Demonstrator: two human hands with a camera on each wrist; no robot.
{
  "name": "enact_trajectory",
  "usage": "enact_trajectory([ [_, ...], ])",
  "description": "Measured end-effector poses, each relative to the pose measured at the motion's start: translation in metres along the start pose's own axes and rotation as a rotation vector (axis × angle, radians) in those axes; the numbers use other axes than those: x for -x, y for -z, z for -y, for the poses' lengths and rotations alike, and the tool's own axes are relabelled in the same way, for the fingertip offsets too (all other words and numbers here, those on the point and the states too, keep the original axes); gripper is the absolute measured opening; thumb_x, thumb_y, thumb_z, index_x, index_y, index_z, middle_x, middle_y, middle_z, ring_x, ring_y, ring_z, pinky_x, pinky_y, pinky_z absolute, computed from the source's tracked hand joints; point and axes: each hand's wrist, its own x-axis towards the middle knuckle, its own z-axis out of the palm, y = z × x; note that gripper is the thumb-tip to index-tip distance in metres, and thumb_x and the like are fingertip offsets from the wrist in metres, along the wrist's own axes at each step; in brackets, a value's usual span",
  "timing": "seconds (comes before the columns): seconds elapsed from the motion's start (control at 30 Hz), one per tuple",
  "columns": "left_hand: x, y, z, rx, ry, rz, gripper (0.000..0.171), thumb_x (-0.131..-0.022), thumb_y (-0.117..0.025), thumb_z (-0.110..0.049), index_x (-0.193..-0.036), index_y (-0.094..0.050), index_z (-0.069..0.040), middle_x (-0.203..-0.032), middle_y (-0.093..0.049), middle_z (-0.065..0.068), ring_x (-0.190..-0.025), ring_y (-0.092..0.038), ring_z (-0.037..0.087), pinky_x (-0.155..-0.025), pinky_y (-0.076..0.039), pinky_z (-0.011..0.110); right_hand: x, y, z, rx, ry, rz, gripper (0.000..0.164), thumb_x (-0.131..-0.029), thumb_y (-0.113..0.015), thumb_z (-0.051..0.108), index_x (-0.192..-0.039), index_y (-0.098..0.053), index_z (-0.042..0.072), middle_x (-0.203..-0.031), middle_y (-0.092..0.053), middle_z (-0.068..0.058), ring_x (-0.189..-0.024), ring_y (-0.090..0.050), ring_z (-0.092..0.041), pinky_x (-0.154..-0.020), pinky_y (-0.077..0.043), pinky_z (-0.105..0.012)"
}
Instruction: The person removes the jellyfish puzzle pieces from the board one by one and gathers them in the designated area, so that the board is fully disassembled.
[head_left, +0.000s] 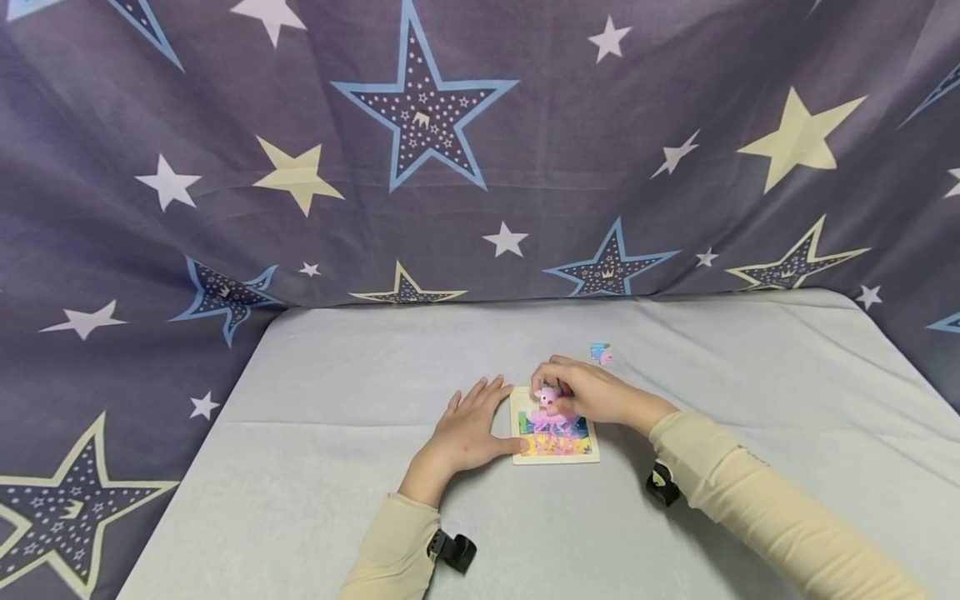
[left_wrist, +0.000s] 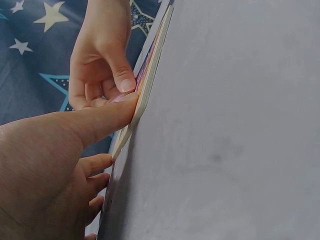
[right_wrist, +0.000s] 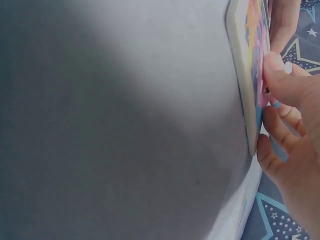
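A small jigsaw puzzle board (head_left: 557, 458) with a cream frame lies on the table; its picture shows a pink creature over blue and yellow. My right hand (head_left: 588, 392) is over the board's upper part, fingers curled, pinching a pink puzzle piece (head_left: 548, 397) with an eye printed on it. The right wrist view shows its thumb (right_wrist: 282, 82) and fingers close at the board's face. My left hand (head_left: 468, 429) lies at the board's left side with its fingers spread. Its thumb (left_wrist: 112, 117) rests on the frame edge. The right hand hides part of the picture.
One loose blue and pink puzzle piece (head_left: 602, 353) lies beyond the right hand. A pale grey cloth covers the table (head_left: 315, 492). Behind it hangs a dark curtain (head_left: 465, 217) with printed stars. Black wrist cameras (head_left: 453, 552) are strapped at both sleeves.
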Motion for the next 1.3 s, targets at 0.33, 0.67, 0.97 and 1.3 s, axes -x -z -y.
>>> enact_trajectory([
  [0.33, -0.001, -0.002, 0.002, -0.003, 0.007, 0.007, 0.088, -0.085, -0.070, -0.052, -0.155, -0.034, -0.014, -0.163, -0.022, 0.005, -0.151, -0.012, 0.027, -0.120, -0.003, 0.054, 0.001, 0.003, -0.004, -0.051, 0.022, -0.045, 0.021, -0.091, -0.066, 0.001, -0.104, -0.063, 0.018, -0.083, -0.050, 0.005, -0.077, -0.049, -0.010, -0.070, -0.048, -0.028],
  [0.67, -0.003, -0.007, 0.006, 0.005, 0.009, -0.009, 0.088, -0.084, -0.071, -0.054, -0.155, -0.034, -0.018, -0.164, -0.021, 0.002, -0.151, -0.011, 0.024, -0.120, -0.003, 0.053, 0.005, 0.013, -0.003, -0.088, -0.033, -0.096, 0.020, -0.089, -0.068, 0.000, -0.104, -0.065, 0.014, -0.086, -0.059, 0.003, -0.078, -0.055, -0.012, -0.073, -0.052, -0.030],
  [0.97, 0.002, 0.000, -0.001, 0.024, 0.001, -0.003, 0.086, -0.084, -0.072, -0.049, -0.154, -0.036, -0.014, -0.163, -0.024, 0.007, -0.150, -0.014, 0.028, -0.120, -0.005, 0.055, 0.014, 0.031, -0.010, -0.063, -0.103, -0.139, 0.012, -0.088, -0.072, 0.005, -0.096, -0.069, 0.013, -0.082, -0.062, 0.006, -0.073, -0.056, -0.010, -0.068, -0.051, -0.028],
  [1.3, 0.002, 0.001, -0.002, 0.025, 0.003, -0.001, 0.086, -0.084, -0.072, -0.050, -0.154, -0.035, -0.015, -0.163, -0.023, 0.006, -0.151, -0.013, 0.028, -0.120, -0.004, 0.055, 0.028, 0.054, -0.024, -0.028, -0.134, -0.166, 0.015, -0.086, -0.072, -0.002, -0.096, -0.071, 0.009, -0.081, -0.064, 0.004, -0.073, -0.057, -0.013, -0.067, -0.051, -0.028],
])
